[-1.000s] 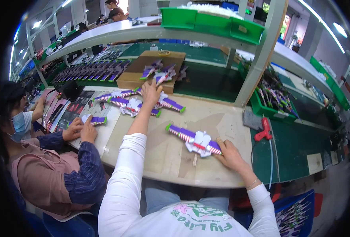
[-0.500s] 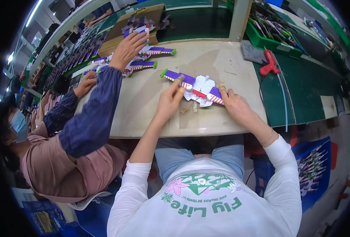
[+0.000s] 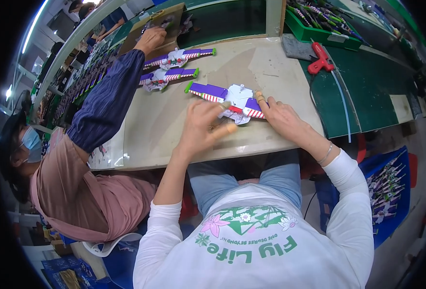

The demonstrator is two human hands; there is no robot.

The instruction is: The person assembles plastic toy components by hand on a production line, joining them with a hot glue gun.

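Observation:
A toy wing assembly [image 3: 238, 95] lies on the work table in front of me, with a white middle, purple panels, red-and-white striped edges and a green tip at its left end. My right hand [image 3: 284, 118] grips its right wing, covering that end. Just below the left wing, my left hand [image 3: 201, 124] is off the toy, its fingers apart and slightly blurred. Pale finger covers sit on some fingertips of both hands. Loose thin wires near the toy's lower edge are partly hidden behind my left hand.
A red glue gun [image 3: 321, 59] lies at the right beside a grey pad [image 3: 297, 47]. Behind it stands a green bin [image 3: 319, 36] of striped parts. Two similar wing assemblies [image 3: 178, 58] lie at the left, near a co-worker's sleeved arm [image 3: 109, 96] reaching to a cardboard box [image 3: 173, 29].
My left hand has let go of the left wing and moved down toward me, fingers opening. My right hand keeps its hold. The co-worker's hand has moved farther back, to the box.

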